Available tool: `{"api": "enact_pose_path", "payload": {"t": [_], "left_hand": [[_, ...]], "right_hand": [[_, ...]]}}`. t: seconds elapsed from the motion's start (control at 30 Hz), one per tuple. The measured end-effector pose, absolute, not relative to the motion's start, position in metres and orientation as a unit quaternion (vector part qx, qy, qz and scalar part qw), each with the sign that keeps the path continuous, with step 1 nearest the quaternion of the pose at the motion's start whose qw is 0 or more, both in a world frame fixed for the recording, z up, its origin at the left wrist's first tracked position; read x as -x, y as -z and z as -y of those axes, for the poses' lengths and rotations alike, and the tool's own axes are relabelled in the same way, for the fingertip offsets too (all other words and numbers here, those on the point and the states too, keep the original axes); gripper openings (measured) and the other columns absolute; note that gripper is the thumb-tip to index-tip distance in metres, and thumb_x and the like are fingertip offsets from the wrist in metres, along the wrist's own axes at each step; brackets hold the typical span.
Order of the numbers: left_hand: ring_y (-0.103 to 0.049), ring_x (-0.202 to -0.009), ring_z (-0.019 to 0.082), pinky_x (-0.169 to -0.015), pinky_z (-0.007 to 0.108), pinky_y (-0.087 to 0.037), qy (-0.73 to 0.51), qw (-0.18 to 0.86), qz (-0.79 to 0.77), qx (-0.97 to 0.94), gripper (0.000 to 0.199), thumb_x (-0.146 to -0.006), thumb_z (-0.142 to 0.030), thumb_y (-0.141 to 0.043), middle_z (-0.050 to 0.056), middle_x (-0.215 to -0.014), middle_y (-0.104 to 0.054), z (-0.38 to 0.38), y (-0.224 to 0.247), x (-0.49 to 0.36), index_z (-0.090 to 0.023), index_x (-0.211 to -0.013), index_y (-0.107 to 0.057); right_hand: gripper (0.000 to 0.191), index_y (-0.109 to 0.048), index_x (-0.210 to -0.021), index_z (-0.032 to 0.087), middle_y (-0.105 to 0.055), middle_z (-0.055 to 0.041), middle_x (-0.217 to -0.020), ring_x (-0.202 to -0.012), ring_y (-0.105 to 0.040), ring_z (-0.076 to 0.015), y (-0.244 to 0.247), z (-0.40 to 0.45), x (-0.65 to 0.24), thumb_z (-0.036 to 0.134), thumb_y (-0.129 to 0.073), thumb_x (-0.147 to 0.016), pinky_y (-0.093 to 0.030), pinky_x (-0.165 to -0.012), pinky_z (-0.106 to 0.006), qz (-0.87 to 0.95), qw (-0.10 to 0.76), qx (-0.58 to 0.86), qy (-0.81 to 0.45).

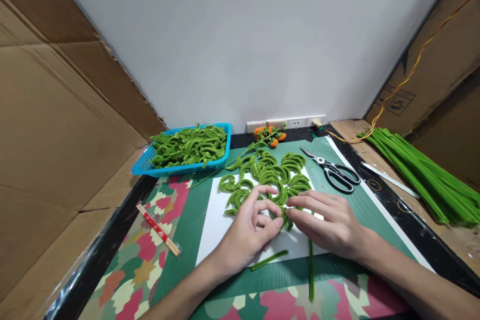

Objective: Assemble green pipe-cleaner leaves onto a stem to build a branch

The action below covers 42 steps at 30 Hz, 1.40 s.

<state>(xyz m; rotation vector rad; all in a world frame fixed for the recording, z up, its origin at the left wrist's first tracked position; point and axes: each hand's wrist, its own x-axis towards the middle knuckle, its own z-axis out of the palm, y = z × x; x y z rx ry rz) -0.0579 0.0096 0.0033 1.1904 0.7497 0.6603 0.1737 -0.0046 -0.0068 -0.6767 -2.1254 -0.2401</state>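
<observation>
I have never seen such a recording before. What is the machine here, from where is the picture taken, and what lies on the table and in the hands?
There is no machine: these are a person's own bare left hand and right hand. The single picture comes from a camera worn on the head, looking forward and down.

In front lie curled fuzzy green pieces, many of them over a white paper. Behind are a blue basket with more green pieces and a sprig with orange flowers. Wrapped chopsticks lie on the left; scissors and long green stems on the right.

Both hands' fingertips meet around a green piece, but fingers hide the exact grip.
</observation>
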Motion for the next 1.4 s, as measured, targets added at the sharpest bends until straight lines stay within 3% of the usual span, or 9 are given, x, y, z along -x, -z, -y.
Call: {"api": "enact_pose_path", "payload": {"t": [0.13,0.23,0.3,0.6,0.97,1.23,1.4], "left_hand": [[-0.048,-0.048,0.003,-0.042,0.013,-0.032,-0.282,0.698,-0.365,-0.548,0.038,-0.094,-0.046,-0.079,-0.005,-0.083,-0.060,-0.011,-0.002,0.056,-0.023,-0.114,-0.056],[-0.037,-0.040,0.004,-0.038,0.014,-0.024,-0.274,0.699,-0.372,-0.546,0.036,-0.094,-0.050,-0.078,-0.010,-0.056,-0.045,-0.011,0.001,0.055,-0.020,-0.098,-0.059],[-0.033,-0.037,0.004,-0.037,0.014,-0.022,-0.282,0.702,-0.370,-0.539,0.036,-0.094,-0.051,-0.077,-0.012,-0.049,-0.041,-0.012,0.001,0.055,-0.020,-0.097,-0.059],[-0.033,-0.036,0.004,-0.034,0.013,-0.023,-0.283,0.702,-0.378,-0.533,0.036,-0.096,-0.052,-0.075,-0.010,-0.051,-0.047,-0.011,0.005,0.055,-0.020,-0.108,-0.064],[-0.040,-0.032,0.005,-0.033,0.014,-0.024,-0.288,0.693,-0.384,-0.537,0.036,-0.093,-0.051,-0.078,-0.007,-0.051,-0.057,-0.008,0.003,0.055,-0.018,-0.100,-0.065],[-0.047,-0.037,0.004,-0.032,0.012,-0.029,-0.303,0.707,-0.388,-0.508,0.046,-0.085,-0.054,-0.085,-0.001,-0.067,-0.068,-0.009,-0.007,0.051,-0.014,-0.093,-0.065],[-0.048,-0.039,0.004,-0.036,0.014,-0.031,-0.309,0.692,-0.386,-0.527,0.038,-0.083,-0.044,-0.088,0.002,-0.073,-0.072,-0.009,-0.009,0.053,-0.013,-0.092,-0.068]], "right_hand": [[0.021,-0.071,-0.111,0.018,-0.081,-0.0114,-0.098,-0.083,-0.078,-0.0204,0.008,0.006,-0.175,0.006,-0.059,-0.098,-0.061,-0.068,-0.027,0.841,0.442,0.293,0.107],[0.022,-0.071,-0.112,0.018,-0.082,-0.0117,-0.099,-0.083,-0.080,-0.0204,0.008,0.007,-0.176,0.006,-0.060,-0.097,-0.063,-0.069,-0.027,0.836,0.451,0.292,0.107],[0.019,-0.071,-0.110,0.018,-0.082,-0.0116,-0.099,-0.083,-0.081,-0.0200,0.007,0.007,-0.175,0.007,-0.061,-0.098,-0.064,-0.071,-0.028,0.836,0.457,0.288,0.098],[0.016,-0.070,-0.105,0.015,-0.082,-0.0124,-0.097,-0.077,-0.079,-0.0189,0.009,0.008,-0.173,0.005,-0.060,-0.098,-0.063,-0.067,-0.028,0.844,0.453,0.279,0.072],[0.015,-0.072,-0.109,0.014,-0.080,-0.0102,-0.094,-0.074,-0.075,-0.0172,0.014,0.006,-0.173,0.006,-0.069,-0.097,-0.058,-0.064,-0.026,0.829,0.486,0.275,0.018],[0.011,-0.072,-0.108,0.013,-0.078,-0.0096,-0.088,-0.070,-0.071,-0.0174,0.015,0.005,-0.173,0.009,-0.064,-0.102,-0.053,-0.062,-0.028,0.841,0.470,0.267,0.020],[0.011,-0.071,-0.103,0.015,-0.076,-0.0081,-0.085,-0.069,-0.068,-0.0164,0.011,0.008,-0.167,0.008,-0.063,-0.100,-0.050,-0.060,-0.026,0.818,0.495,0.287,-0.060]]}}
